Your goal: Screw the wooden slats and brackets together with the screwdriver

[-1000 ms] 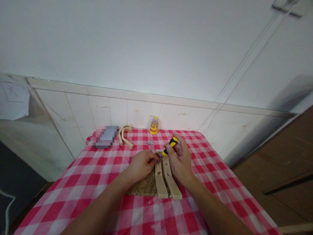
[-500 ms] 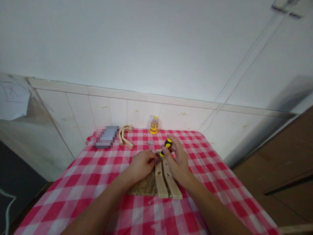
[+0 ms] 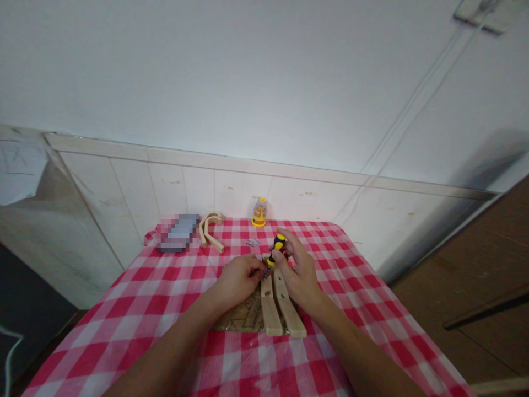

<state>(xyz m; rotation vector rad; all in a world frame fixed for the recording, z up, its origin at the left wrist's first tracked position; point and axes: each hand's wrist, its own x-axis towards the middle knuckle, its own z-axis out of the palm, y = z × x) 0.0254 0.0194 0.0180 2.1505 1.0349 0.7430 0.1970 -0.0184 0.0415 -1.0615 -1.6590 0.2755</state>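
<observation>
My right hand (image 3: 298, 271) is closed around a small black-and-yellow screwdriver (image 3: 275, 247), held steeply with its tip down at the far end of two pale wooden slats (image 3: 278, 311). The slats lie side by side on a patterned board (image 3: 242, 317) on the red-and-white checked tablecloth (image 3: 173, 298). My left hand (image 3: 238, 278) rests on the board with its fingertips pinched together right at the screwdriver's tip; what they pinch is too small to make out.
At the back of the table stand a yellow screwdriver-bit holder (image 3: 259, 212), curved wooden pieces (image 3: 210, 230), a blurred grey object (image 3: 177, 233) and a few loose screws (image 3: 252, 242). A white panelled wall runs behind; a dark wooden floor lies to the right.
My right hand has brought the screwdriver leftward and more upright, its handle moving closer over the slats' far end. My left hand has stayed pinched at the tip.
</observation>
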